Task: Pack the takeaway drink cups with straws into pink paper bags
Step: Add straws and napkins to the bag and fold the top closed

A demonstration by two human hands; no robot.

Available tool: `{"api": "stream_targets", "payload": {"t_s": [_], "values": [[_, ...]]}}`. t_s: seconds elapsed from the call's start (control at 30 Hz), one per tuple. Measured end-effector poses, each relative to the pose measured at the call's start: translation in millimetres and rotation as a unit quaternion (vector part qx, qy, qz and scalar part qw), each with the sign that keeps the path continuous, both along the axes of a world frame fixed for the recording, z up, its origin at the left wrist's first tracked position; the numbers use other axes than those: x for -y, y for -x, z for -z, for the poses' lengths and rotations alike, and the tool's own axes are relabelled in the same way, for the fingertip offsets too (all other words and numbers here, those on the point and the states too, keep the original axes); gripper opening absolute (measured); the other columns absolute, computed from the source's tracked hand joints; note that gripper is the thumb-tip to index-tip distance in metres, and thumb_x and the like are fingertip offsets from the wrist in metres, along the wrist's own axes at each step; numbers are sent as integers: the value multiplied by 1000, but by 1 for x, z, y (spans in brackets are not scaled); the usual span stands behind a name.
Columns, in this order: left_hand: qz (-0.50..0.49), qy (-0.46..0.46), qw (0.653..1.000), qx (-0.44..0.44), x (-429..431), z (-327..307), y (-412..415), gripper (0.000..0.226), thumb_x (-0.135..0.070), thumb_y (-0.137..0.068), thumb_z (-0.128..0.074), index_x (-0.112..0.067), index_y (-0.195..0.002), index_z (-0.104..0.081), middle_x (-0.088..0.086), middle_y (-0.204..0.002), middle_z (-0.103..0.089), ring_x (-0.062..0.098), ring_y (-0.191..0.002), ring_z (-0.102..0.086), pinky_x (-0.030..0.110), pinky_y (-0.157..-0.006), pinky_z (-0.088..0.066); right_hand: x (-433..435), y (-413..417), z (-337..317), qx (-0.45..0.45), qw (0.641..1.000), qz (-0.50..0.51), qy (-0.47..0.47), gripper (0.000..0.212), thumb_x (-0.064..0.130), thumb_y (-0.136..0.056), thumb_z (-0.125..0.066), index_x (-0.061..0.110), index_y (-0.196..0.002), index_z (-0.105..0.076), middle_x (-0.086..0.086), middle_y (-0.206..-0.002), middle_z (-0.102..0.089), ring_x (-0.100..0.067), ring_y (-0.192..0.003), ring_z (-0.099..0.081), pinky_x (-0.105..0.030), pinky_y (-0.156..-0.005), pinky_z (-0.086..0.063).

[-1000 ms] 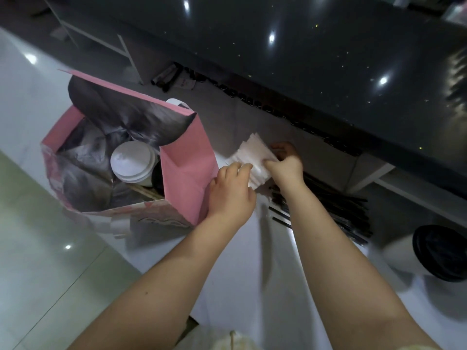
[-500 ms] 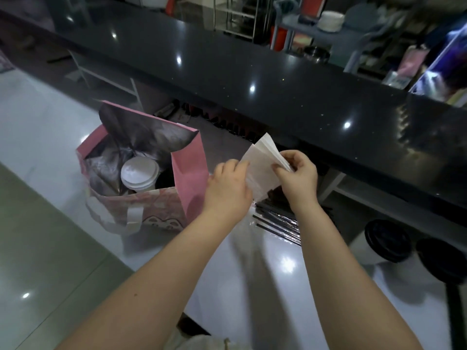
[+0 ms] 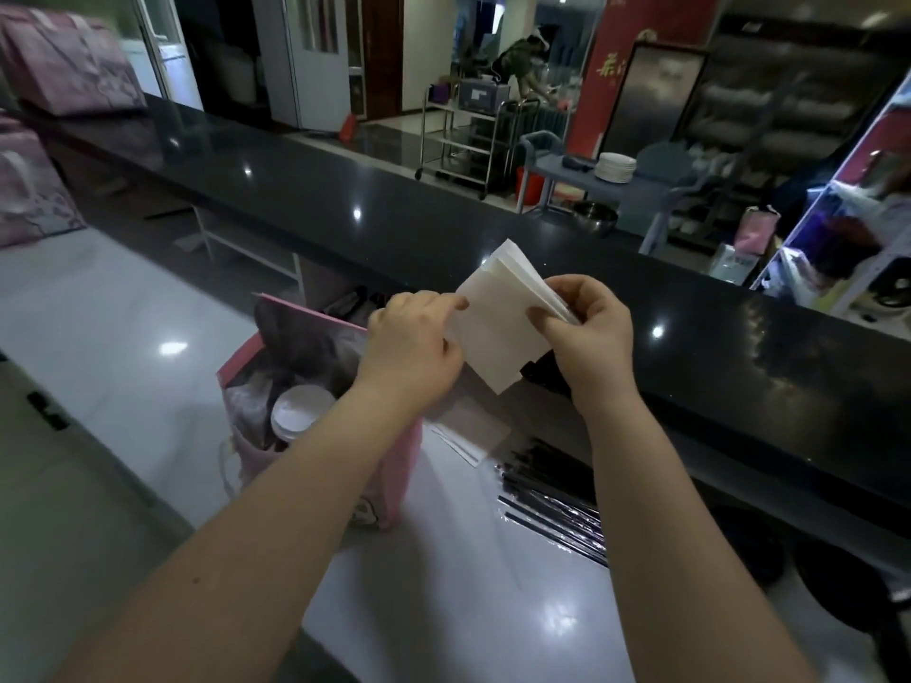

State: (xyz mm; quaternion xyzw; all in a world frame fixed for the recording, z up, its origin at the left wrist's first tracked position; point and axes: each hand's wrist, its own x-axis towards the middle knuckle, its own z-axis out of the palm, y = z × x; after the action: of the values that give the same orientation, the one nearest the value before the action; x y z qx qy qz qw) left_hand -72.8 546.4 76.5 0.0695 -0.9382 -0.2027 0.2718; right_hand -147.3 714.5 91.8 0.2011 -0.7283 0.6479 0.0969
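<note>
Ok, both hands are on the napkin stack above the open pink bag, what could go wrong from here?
The left hand pinches the edge of the stack of white paper napkins gripped by the right hand; several sheets could peel off together or drop. Neither hand steadies the open pink paper bag; the left forearm above it could knock it and the white-lidded cup inside.

The bag stands on the desk, with a lidded cup inside it. Right of the bag, straws lie on the desk. A stack of napkins is held above the bag, to its right. Behind the bag runs a raised bar.
</note>
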Motion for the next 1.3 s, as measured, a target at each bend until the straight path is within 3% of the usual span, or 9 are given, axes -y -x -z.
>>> {"api": "stream_targets", "payload": {"t_s": [0.37,0.5,0.6,0.67,0.73,0.87,1.0,1.17,1.3], "values": [[84,-190,978,26,177,14,-32,32,-13,-78,-73,-41,-91,-64,-23,-82,-66,-10,-81,-61,10,-68,-46,113,-49,-14,27,994,-53,92,26,0,-76,-75,22,-91,-70,-1,-90,-71,-16,-83,-67,-27,-64,-55],[181,-140,964,133,229,25,-27,27,-27,-69,-80,-45,-80,-63,-30,-72,-63,-8,-76,-62,13,-61,-47,158,-68,1,46,996,-34,62,26,4,-76,-78,26,-88,-71,3,-89,-71,-15,-82,-69,-34,-61,-57],[229,-54,952,196,253,32,-15,13,-31,-65,-66,-40,-64,-57,-15,-73,-63,10,-74,-61,34,-63,-53,183,-77,15,61,998,-20,3,24,6,-77,-78,26,-90,-71,4,-87,-71,-15,-80,-69,-36,-60,-58],[268,-54,940,206,262,36,-9,9,-29,-65,-61,-35,-71,-61,-10,-80,-64,18,-78,-61,41,-68,-55,194,-79,24,66,997,-8,-31,26,5,-77,-77,27,-88,-72,6,-86,-71,-12,-81,-68,-28,-66,-56],[328,-74,920,201,268,38,-4,34,-28,-65,-71,-41,-96,-65,-16,-98,-65,17,-96,-61,36,-77,-54,199,-78,32,71,994,15,-87,27,4,-77,-77,29,-88,-72,9,-86,-72,-8,-82,-67,-25,-71,-55],[327,23,915,234,278,44,5,108,-42,-62,-85,-45,-150,-21,-11,-158,-24,16,-148,-14,44,-118,-24,207,-68,43,88,974,32,-206,29,5,-76,-78,33,-81,-70,19,-82,-69,5,-73,-63,-11,-61,-47],[337,72,902,262,280,50,8,128,-46,-61,-87,-48,-151,4,-10,-163,4,13,-149,10,43,-120,-7,221,-50,51,29,943,55,-326,35,-3,-76,-68,33,-77,-66,17,-78,-65,5,-79,-60,-10,-66,-43],[365,44,895,255,279,51,8,133,-46,-58,-88,-58,-144,12,-12,-163,6,12,-148,13,46,-120,-7,228,-41,62,-98,901,71,-416,26,-4,-81,-60,16,-95,-68,12,-90,-59,-12,-90,-58,-25,-77,-46],[365,41,900,234,280,54,5,130,-48,-58,-88,-60,-143,10,-11,-163,2,14,-149,10,45,-120,-8,228,-39,74,-70,832,33,-550,35,4,-86,-59,21,-116,-65,5,-119,-61,-17,-114,-51,-33,-93,-45]]}}
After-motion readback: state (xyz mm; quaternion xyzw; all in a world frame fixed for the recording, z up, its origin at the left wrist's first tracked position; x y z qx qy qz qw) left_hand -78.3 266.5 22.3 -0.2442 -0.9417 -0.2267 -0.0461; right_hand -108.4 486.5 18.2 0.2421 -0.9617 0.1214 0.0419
